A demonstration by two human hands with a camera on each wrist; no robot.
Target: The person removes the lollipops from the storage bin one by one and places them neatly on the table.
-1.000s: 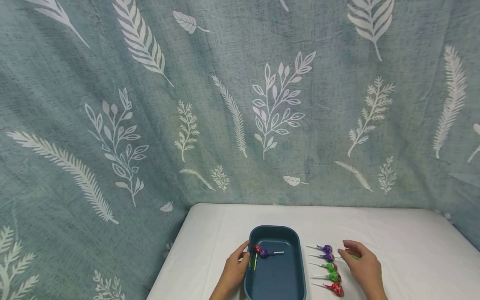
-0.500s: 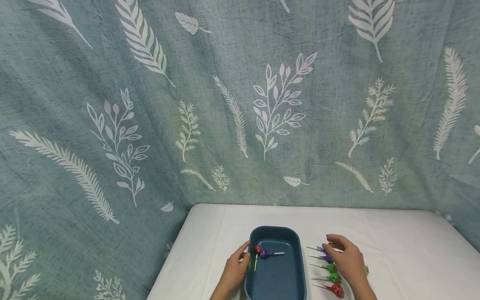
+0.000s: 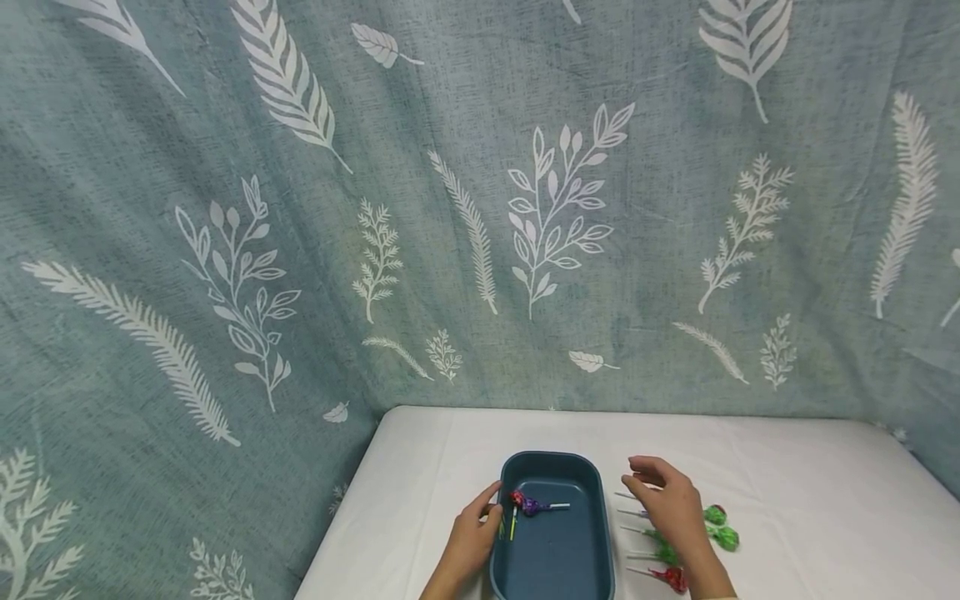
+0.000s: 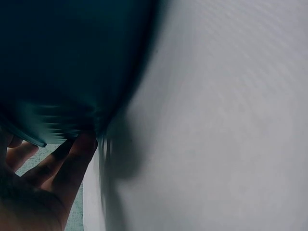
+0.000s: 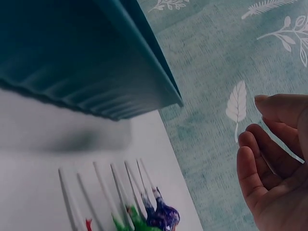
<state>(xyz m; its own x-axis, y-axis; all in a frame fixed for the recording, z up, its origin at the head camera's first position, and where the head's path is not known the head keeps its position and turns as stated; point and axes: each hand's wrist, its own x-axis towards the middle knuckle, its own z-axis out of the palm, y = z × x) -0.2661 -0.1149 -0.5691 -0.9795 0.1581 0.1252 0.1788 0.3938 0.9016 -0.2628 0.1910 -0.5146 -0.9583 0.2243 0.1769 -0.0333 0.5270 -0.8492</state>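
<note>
In the head view my left hand (image 3: pixel 472 533) rests at the left side of a dark blue tray (image 3: pixel 551 567); the left wrist view has its fairly straight fingers (image 4: pixel 77 159) against the outer wall. Inside the tray lie a red lollipop (image 3: pixel 516 497) and a purple lollipop (image 3: pixel 531 506). My right hand (image 3: pixel 671 504) hovers, holding nothing, over a row of several lollipops right of the tray. It partly hides them in the head view; a purple lollipop (image 5: pixel 163 216) and a green lollipop (image 5: pixel 137 221) show in the right wrist view. A red lollipop (image 3: pixel 672 579) lies nearest.
Two more green-wrapped lollipops (image 3: pixel 725 537) lie right of my right wrist. Everything stands on a table with a white cloth (image 3: pixel 810 500). A grey-green curtain (image 3: pixel 645 250) with white leaf prints hangs behind the table and along its left side.
My right hand has moved left, from beside the green lollipops at the right to above the row. Those green lollipops have come into fuller view. The left hand and the tray stay put.
</note>
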